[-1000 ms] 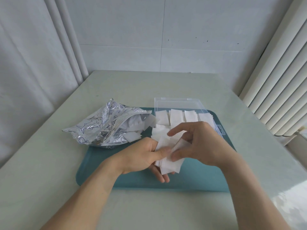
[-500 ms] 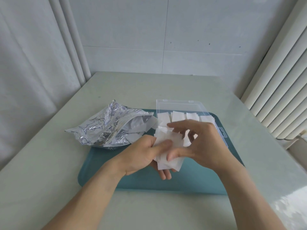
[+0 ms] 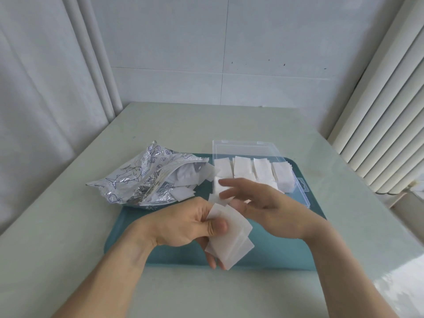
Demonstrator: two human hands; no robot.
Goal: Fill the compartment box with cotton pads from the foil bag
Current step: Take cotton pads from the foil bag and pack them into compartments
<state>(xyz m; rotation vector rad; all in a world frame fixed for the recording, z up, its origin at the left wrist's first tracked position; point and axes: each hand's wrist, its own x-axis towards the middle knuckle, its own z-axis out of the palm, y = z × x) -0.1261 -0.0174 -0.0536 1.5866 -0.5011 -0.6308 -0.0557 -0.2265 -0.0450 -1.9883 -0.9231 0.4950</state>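
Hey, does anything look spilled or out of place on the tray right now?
Yes. A few cotton pads have slid out of the mouth of the foil bag onto the teal tray, loose beside the compartment box rather than in it.

Head view, looking forward and down, close over hands

I see a crinkled, shiny silver foil bag, a clear glossy plastic compartment box, soft matt white cotton pads and a smooth teal tray.
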